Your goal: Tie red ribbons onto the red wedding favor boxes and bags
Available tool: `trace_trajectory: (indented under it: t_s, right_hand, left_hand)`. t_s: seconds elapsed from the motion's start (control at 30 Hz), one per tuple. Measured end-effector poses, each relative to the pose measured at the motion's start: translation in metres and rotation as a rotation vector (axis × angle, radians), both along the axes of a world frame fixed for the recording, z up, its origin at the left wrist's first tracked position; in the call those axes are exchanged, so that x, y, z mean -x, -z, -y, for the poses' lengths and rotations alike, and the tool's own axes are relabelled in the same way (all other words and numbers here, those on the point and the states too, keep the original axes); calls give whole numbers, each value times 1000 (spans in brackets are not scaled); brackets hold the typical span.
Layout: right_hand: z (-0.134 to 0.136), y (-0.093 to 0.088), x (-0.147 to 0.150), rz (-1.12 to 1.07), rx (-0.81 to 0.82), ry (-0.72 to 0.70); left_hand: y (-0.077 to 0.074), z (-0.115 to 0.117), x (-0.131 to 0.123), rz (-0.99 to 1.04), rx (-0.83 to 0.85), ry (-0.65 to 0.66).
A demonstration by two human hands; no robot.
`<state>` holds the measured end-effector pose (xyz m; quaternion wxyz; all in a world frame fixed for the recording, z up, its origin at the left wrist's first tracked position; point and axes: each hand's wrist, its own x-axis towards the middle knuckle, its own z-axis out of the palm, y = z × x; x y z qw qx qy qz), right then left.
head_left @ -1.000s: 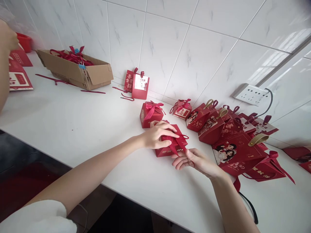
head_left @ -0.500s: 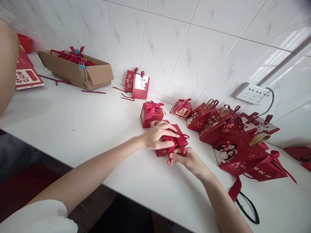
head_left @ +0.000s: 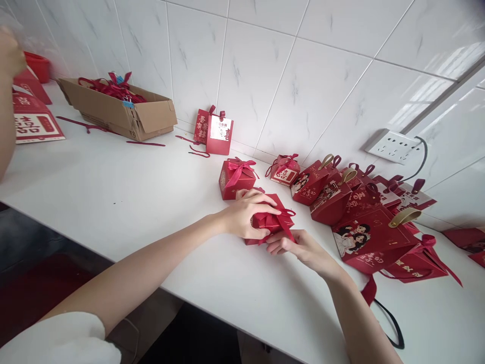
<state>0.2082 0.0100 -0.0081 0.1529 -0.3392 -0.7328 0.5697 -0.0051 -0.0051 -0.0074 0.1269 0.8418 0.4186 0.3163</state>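
Note:
A red gift box (head_left: 278, 200) stands on the white table with a red satin ribbon (head_left: 285, 226) tied in a bow on its top. Over its left side lies my left hand (head_left: 248, 212), gripping the box, fingers across the top and thumb by the front edge. At the front right corner my right hand (head_left: 293, 246) has its fingers curled in at a tail of the ribbon; the fingertips partly hide what they pinch. Just behind stands a second red gift box (head_left: 238, 179) with a bow.
Several red boxes with strap handles (head_left: 364, 240) crowd the right side, near a black loop (head_left: 396, 323). A cardboard box (head_left: 151, 119) of ribbons stands back left. Another person's arm (head_left: 6, 101) reaches in beside red packaging (head_left: 40, 124). A power strip (head_left: 392, 146) hangs on the wall.
My right hand has shifted slightly right and turned, and the ribbon loop at its fingers now lies flatter. My left hand stays on the box. The other person's arm has moved left.

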Motion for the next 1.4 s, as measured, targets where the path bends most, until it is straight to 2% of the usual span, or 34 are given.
trace_trajectory:
  t_s: [0.13,0.2,0.5,0.8,1.23,1.4]
  right_hand:
    - [-1,-5,-5,-137,160,103]
    - [0,-6,-3,-152,191,140]
    - [2,-7,2,-8,96,64]
    - [-1,-2,2,15,131,13]
    - [-2,1,2,61,149,25]
    - [-4,4,2,129,104,21]
  left_hand:
    - [2,-1,1,2,3,7]
    - [2,-1,0,2,-3,7]
    - [5,-2,1,5,-81,28]
    - [12,-4,3,59,-158,104]
    - [15,-7,3,87,-127,100]
    - [14,-6,2,88,-132,101]
